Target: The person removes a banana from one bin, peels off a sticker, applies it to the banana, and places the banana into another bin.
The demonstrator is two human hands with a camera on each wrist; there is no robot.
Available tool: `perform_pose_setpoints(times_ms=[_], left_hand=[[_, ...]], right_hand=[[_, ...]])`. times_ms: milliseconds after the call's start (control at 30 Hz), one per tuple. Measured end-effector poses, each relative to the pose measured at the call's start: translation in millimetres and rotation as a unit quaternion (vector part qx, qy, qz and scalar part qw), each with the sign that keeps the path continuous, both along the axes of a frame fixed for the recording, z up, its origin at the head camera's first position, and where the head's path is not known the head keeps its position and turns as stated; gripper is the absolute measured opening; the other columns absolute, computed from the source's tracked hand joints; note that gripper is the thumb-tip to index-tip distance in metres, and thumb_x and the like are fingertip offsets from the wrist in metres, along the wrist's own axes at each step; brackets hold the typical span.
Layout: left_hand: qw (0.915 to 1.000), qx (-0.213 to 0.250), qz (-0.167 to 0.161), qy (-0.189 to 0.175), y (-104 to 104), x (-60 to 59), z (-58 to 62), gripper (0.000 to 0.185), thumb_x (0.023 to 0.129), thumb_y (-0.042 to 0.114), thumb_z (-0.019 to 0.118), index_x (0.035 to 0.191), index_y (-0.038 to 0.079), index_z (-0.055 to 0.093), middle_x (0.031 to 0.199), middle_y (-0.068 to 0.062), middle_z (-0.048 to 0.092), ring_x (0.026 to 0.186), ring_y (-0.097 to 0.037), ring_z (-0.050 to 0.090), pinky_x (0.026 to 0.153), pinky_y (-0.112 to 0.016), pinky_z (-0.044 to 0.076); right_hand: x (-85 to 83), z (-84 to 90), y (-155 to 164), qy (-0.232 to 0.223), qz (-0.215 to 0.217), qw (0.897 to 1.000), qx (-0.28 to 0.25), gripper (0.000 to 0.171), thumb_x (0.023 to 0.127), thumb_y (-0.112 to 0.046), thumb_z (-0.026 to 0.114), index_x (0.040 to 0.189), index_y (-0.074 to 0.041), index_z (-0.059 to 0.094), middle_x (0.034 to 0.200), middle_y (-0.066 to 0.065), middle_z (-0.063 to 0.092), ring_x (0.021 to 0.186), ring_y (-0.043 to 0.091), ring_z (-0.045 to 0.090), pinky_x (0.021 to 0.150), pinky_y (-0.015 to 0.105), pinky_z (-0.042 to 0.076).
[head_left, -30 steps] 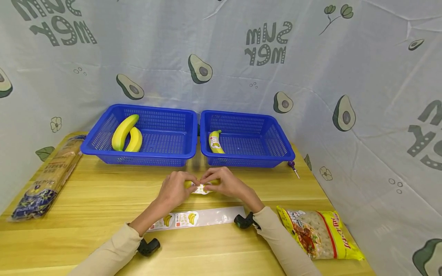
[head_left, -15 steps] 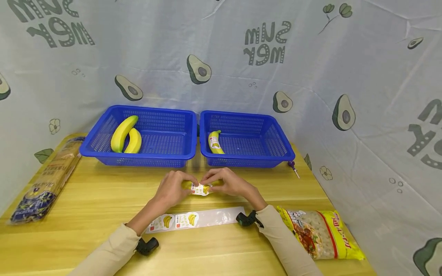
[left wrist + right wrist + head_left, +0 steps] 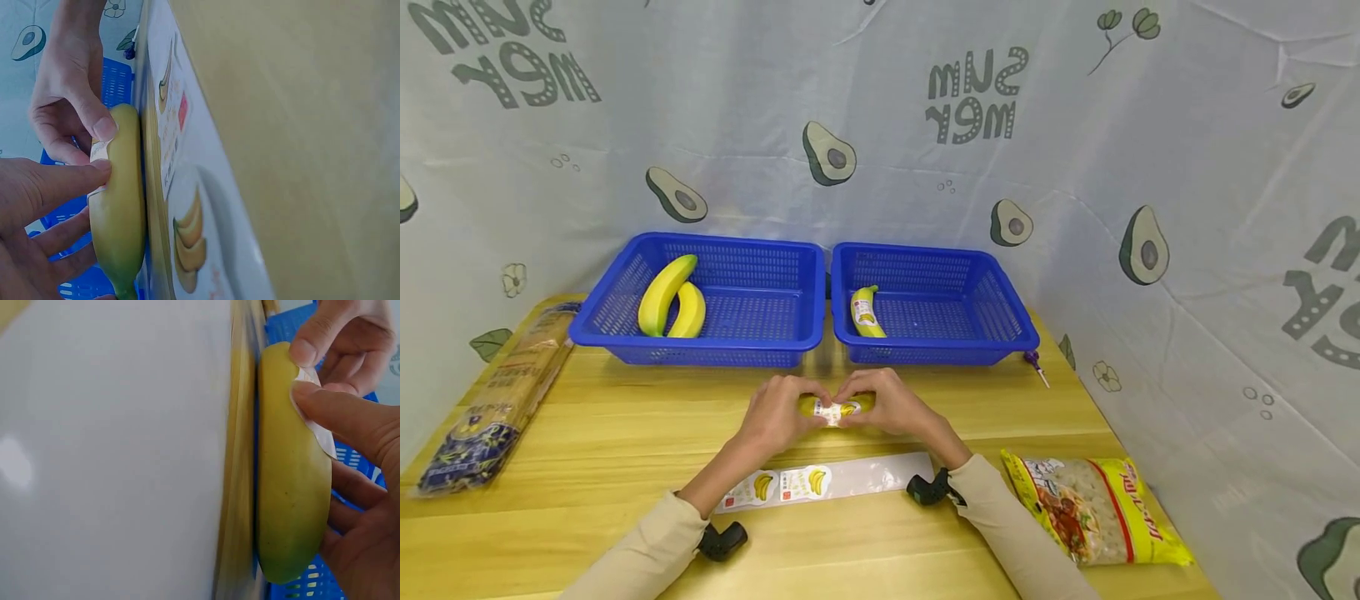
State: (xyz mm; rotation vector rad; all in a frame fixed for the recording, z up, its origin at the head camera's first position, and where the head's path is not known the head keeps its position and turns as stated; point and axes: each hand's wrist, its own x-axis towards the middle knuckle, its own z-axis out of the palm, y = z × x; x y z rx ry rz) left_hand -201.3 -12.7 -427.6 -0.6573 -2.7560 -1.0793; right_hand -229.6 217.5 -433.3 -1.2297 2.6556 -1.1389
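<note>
A yellow banana (image 3: 806, 406) is held level between both hands, just over the table in front of the baskets. My left hand (image 3: 777, 412) grips its left part and my right hand (image 3: 884, 401) its right part. A white banana-picture sticker (image 3: 829, 413) lies across the middle of the banana. In the left wrist view both thumbs press along the sticker's edge on the banana (image 3: 119, 212). The right wrist view has the sticker (image 3: 324, 439) with one end lying along the peel. Below the hands lies a backing strip (image 3: 868, 475) with two stickers (image 3: 803, 481) at its left end.
Two blue baskets stand at the back: the left basket (image 3: 700, 342) holds two bananas (image 3: 664, 292), the right basket (image 3: 936, 343) one stickered banana (image 3: 865, 312). A noodle packet (image 3: 505, 392) lies left, a yellow food bag (image 3: 1097, 510) right. A purple-topped stick (image 3: 1036, 363) lies beside the right basket.
Both thumbs have slid from the top of the sticker to its near edge, and the hands have spread slightly round the banana. The sticker now lies flatter on it.
</note>
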Motion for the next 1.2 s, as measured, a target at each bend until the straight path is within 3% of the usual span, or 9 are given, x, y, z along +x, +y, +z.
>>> perform_pose_setpoints(times_ms=[400, 733, 1000, 1200], left_hand=[[0.999, -0.001, -0.045, 0.0, -4.3, -3.2, -4.0, 0.033, 0.078, -0.006, 0.093, 0.099, 0.018, 0.084, 0.115, -0.008, 0.081, 0.113, -0.038, 0.072, 0.1, -0.057, 0.058], [0.9955, -0.025, -0.09, 0.019, -13.7, -4.1, -4.3, 0.036, 0.078, -0.007, 0.092, 0.103, 0.014, 0.078, 0.111, -0.005, 0.079, 0.102, -0.03, 0.07, 0.094, -0.053, 0.056], [0.9895, -0.027, -0.139, 0.028, -14.0, -1.3, 0.3, 0.039, 0.08, -0.005, 0.092, 0.111, 0.012, 0.075, 0.118, -0.003, 0.076, 0.118, -0.029, 0.068, 0.104, -0.051, 0.055], [0.9798, -0.054, -0.185, 0.054, -15.2, 2.3, 7.8, 0.038, 0.086, 0.002, 0.09, 0.118, 0.014, 0.073, 0.123, -0.001, 0.073, 0.124, -0.027, 0.065, 0.11, -0.051, 0.053]], right_hand=[[-1.1, 5.3, 6.7, -0.025, 0.018, 0.999, 0.044, 0.026, 0.088, -0.002, 0.089, 0.113, -0.003, 0.081, 0.115, 0.008, 0.079, 0.114, 0.024, 0.073, 0.107, 0.035, 0.056], [-0.9, 6.1, 1.4, -0.054, 0.023, 0.997, 0.052, 0.028, 0.09, -0.008, 0.088, 0.117, -0.003, 0.081, 0.113, 0.007, 0.079, 0.104, 0.018, 0.074, 0.095, 0.031, 0.062], [2.4, 14.5, -1.8, -0.08, 0.018, 0.995, 0.051, 0.017, 0.101, -0.012, 0.078, 0.115, -0.003, 0.08, 0.11, 0.008, 0.08, 0.097, 0.017, 0.075, 0.086, 0.029, 0.064], [4.6, 26.2, 3.2, -0.117, 0.032, 0.99, 0.07, 0.019, 0.104, -0.014, 0.075, 0.117, 0.0, 0.076, 0.109, 0.011, 0.08, 0.097, 0.015, 0.077, 0.082, 0.025, 0.063]])
